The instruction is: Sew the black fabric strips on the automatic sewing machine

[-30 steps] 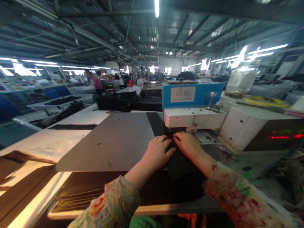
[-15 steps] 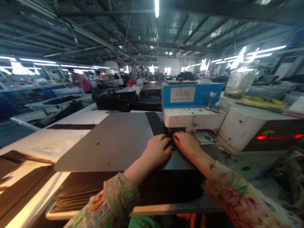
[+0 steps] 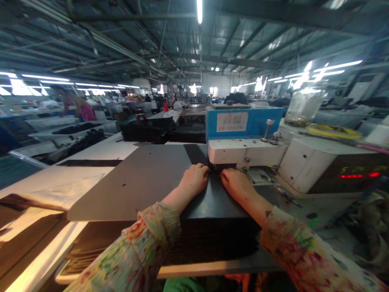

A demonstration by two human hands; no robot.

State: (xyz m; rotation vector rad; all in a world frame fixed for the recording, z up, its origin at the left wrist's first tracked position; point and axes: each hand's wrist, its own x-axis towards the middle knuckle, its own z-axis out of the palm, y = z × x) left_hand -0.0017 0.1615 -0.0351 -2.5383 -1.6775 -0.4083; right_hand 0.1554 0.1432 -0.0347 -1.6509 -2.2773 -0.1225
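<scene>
A black fabric strip (image 3: 194,154) lies slantwise over the grey metal plate (image 3: 146,182) and runs to the sewing machine's white head (image 3: 226,151). My left hand (image 3: 196,178) is closed at the strip's near end, left of the head, with fingers curled over its edge. Just below the head, my right hand (image 3: 235,182) is closed, thumb and fingertips pressed together by the dark material. What lies inside that pinch is hidden. Bare plate shows between my hands.
Stacked black pieces (image 3: 148,129) lie behind the plate, and more dark layers (image 3: 212,239) sit under it. A blue cover (image 3: 258,121) tops the machine. Right of it are a control box (image 3: 328,166), a plastic jar (image 3: 304,103) and a yellow ring (image 3: 334,131). Another person stands far left.
My left hand has shifted left and slightly away from me, opening a gap from my right hand, which stays nearly in place. The control box's red display reads differently. The distant person has shifted left.
</scene>
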